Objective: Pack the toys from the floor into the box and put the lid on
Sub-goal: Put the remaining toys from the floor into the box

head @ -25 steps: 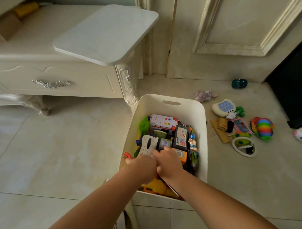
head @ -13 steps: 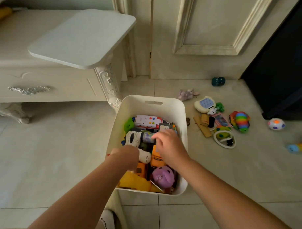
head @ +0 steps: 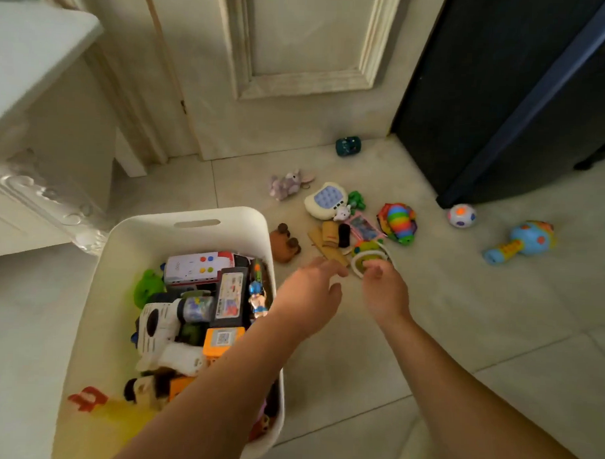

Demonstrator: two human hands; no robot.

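Right hand centre frame, fingers curled at white ring, grip unclear; left hand spread, empty, beside box, aimed at unpacked toys.

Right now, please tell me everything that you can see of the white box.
The white box looks like smooth plastic, with rounded corners and a slot handle cut in its far wall. It stands upright on the tiled floor, open, with no lid on it, and it is packed with toys nearly up to the rim. The left arm crosses above its right rim; whether they touch cannot be judged.
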